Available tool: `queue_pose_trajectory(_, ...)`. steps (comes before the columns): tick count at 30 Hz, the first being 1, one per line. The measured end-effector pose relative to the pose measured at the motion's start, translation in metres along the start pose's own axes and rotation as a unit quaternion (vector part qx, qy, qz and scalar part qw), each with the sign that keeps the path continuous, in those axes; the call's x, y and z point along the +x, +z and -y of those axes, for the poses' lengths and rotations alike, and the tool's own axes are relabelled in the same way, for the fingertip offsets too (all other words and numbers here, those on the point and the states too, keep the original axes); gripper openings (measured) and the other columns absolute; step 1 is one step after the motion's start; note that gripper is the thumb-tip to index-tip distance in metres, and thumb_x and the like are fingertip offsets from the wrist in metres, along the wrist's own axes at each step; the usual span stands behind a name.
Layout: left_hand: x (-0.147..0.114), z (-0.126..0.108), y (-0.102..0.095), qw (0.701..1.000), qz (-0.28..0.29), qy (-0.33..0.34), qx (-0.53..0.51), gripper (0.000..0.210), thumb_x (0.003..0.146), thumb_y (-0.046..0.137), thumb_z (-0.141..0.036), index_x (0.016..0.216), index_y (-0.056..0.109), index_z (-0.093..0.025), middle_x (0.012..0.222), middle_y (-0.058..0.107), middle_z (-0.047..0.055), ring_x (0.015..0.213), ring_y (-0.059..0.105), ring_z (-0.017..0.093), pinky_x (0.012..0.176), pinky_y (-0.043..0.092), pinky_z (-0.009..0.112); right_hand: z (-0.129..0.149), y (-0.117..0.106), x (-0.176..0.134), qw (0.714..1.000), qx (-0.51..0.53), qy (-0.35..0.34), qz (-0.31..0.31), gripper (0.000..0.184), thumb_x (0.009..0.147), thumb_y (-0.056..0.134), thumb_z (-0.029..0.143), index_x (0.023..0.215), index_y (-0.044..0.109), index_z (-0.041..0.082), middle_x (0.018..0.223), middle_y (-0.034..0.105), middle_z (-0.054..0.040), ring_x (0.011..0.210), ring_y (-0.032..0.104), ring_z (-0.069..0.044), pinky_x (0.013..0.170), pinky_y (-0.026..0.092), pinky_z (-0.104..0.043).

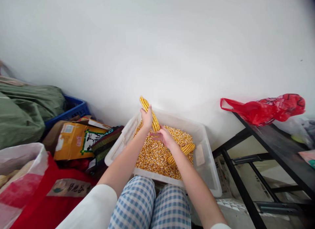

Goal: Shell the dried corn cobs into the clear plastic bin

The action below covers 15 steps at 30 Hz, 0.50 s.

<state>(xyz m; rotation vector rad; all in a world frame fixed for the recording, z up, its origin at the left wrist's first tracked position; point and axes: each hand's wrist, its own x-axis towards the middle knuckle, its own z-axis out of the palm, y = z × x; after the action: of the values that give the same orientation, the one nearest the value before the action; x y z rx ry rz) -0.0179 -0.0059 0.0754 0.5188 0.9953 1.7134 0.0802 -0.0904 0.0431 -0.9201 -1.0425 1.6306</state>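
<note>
My left hand (147, 118) is wrapped round the middle of a yellow corn cob (155, 121), held slanting over a tub. At the cob's lower end is my right hand (165, 137), its thumb against the side and its fingers reaching under the tip. The cob's rows of kernels look mostly full. Below lies a deep layer of loose corn kernels (154, 158) in a translucent plastic tub (209, 163). Another corn cob (188, 148) rests on the kernels at the right, partly hidden by my right forearm. A further cob (171, 160) shows left of that forearm.
A white wall (157, 52) rises behind the tub. To the left are a yellow cardboard box (71, 142), a blue crate (78, 107) and a red bag (56, 202). A black metal frame (236, 176) stands at the right, with a red plastic bag (268, 111) on top.
</note>
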Motion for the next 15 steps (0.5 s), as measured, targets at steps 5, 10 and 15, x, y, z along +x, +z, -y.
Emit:
queue_pose_trajectory(5,0.009,0.001,-0.005,0.999,-0.019,0.022,0.030,0.043,0.065,0.068,-0.048,0.088,0.044,-0.020,0.077,0.052,0.004,0.079,0.056,0.023,0.065,0.041,0.029,-0.002,0.004,0.001,0.999,-0.017,-0.039,-0.010,0.045,0.065,0.048,0.017,0.109,0.051,0.026,0.108,0.061,-0.0004,0.084,0.065,-0.016,0.076,0.052,-0.032)
queue_pose_trajectory(10,0.012,0.003,-0.007,0.993,-0.070,0.069,0.066,0.039,0.064,0.069,-0.047,0.078,0.044,-0.020,0.072,0.050,0.003,0.077,0.054,0.023,0.068,0.038,0.030,-0.004,0.005,0.003,0.999,0.011,-0.049,-0.002,0.046,0.065,0.047,0.017,0.109,0.053,0.023,0.103,0.063,-0.0004,0.083,0.065,-0.017,0.077,0.052,-0.033)
queue_pose_trajectory(15,0.007,0.009,-0.006,0.978,-0.057,0.122,0.158,0.040,0.068,0.061,-0.054,0.082,0.044,-0.021,0.074,0.052,0.002,0.072,0.053,0.020,0.067,0.037,0.030,-0.010,0.007,0.007,0.997,0.046,-0.041,-0.049,0.039,0.063,0.044,0.012,0.099,0.056,0.021,0.093,0.065,0.0007,0.076,0.064,-0.015,0.073,0.054,-0.031)
